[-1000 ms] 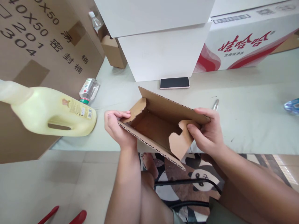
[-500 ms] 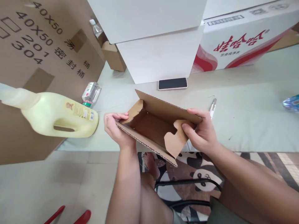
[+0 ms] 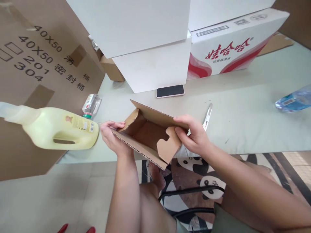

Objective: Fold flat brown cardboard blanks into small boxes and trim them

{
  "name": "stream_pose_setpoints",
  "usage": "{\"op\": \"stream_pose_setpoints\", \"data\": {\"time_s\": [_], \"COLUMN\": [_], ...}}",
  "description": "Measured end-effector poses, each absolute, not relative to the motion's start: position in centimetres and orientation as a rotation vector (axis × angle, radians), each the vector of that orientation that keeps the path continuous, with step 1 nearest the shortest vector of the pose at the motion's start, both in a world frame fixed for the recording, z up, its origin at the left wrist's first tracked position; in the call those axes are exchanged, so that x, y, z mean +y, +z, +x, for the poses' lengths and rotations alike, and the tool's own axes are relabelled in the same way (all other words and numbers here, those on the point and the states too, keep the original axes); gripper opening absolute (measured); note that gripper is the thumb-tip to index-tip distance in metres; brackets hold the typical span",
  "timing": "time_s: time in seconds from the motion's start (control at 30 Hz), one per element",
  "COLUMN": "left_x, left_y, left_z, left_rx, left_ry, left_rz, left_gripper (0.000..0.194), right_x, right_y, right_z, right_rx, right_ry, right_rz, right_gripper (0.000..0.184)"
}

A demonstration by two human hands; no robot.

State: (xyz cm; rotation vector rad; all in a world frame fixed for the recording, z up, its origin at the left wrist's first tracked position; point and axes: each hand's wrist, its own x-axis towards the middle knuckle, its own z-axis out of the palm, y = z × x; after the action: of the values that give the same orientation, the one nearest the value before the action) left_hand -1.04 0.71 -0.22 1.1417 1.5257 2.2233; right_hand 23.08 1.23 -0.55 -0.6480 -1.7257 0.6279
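Observation:
Between my hands is a small brown cardboard box (image 3: 148, 133), tilted, its open side facing me and its flaps sticking out. Inside, nothing shows but bare cardboard. My left hand (image 3: 113, 137) is closed on the left end, fingertips over the short flap there. At the right end my right hand (image 3: 194, 133) grips the long wall, with the thumb against a notched flap (image 3: 169, 144). Just beyond the right hand lies a white utility knife (image 3: 207, 117) on the pale cloth surface. A phone (image 3: 170, 91) rests farther back, screen up.
At left, a yellow jug (image 3: 65, 129) and a clear bottle with a green cap (image 3: 91, 106) are beside a large printed carton (image 3: 21, 94). White boxes (image 3: 153, 68) and a red-and-white carton (image 3: 223, 53) line the back. A blue-labelled bottle (image 3: 295, 99) lies at right.
The view has turned to the right, so the surroundings sit farther left and the blue-labelled bottle shows more fully. Both hands keep the same hold on the box.

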Motion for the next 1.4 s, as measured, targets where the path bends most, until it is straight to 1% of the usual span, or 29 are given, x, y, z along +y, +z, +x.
{"op": "stream_pose_setpoints", "data": {"time_s": [0.1, 0.17, 0.23, 0.37, 0.57, 0.67, 0.8, 0.87, 0.93, 1.0, 1.17, 1.4], "left_x": [1.0, 1.2, 1.4, 1.5, 1.8, 2.0, 2.0, 1.9, 1.8, 1.7, 1.7, 1.7], "left_y": [-0.1, 0.1, 0.5, 1.3, 1.6, 1.3, 0.8, 0.7, 0.7, 0.8, 1.0, 1.3], "left_z": [-0.7, -0.5, -0.3, 0.2, 0.9, 0.9, 0.2, -0.1, -0.4, -0.6, -0.9, -1.0], "left_rx": [1.556, 1.578, 1.581, 1.594, 1.570, 1.456, 1.308, 1.223, 1.155, 1.151, 1.226, 1.241], "left_ry": [2.295, 2.268, 2.268, 2.223, 2.162, 2.133, 2.071, 2.048, 2.023, 1.995, 1.952, 1.949], "left_rz": [1.055, 1.020, 1.011, 1.117, 1.109, 1.087, 1.127, 1.159, 1.205, 1.255, 1.291, 1.253], "left_gripper": [0.051, 0.057, 0.059, 0.054, 0.062, 0.059, 0.052, 0.047, 0.039, 0.036, 0.042, 0.038], "right_x": [1.3, 1.2, 1.1, 0.9, 0.7, 0.6, 0.4, 0.3, 0.2, 0.2, 0.1, -0.3], "right_y": [-0.6, -0.7, -0.9, -1.1, -1.1, -1.2, -1.0, -0.8, -0.6, -0.5, -0.8, -0.9], "right_z": [23.2, 23.3, 23.4, 23.7, 24.4, 24.7, 24.8, 24.7, 24.7, 24.7, 24.8, 24.5], "right_rx": [-1.717, -1.722, -1.723, -1.716, -1.721, -1.712, -1.765, -1.793, -1.805, -1.812, -1.826, -1.766], "right_ry": [0.641, 0.651, 0.651, 0.645, 0.641, 0.626, 0.617, 0.612, 0.595, 0.578, 0.583, 0.648], "right_rz": [-0.637, -0.646, -0.657, -0.693, -0.768, -0.736, -0.647, -0.625, -0.632, -0.648, -0.709, -0.753], "right_gripper": [0.044, 0.045, 0.046, 0.048, 0.046, 0.050, 0.065, 0.069, 0.069, 0.069, 0.066, 0.065]}}
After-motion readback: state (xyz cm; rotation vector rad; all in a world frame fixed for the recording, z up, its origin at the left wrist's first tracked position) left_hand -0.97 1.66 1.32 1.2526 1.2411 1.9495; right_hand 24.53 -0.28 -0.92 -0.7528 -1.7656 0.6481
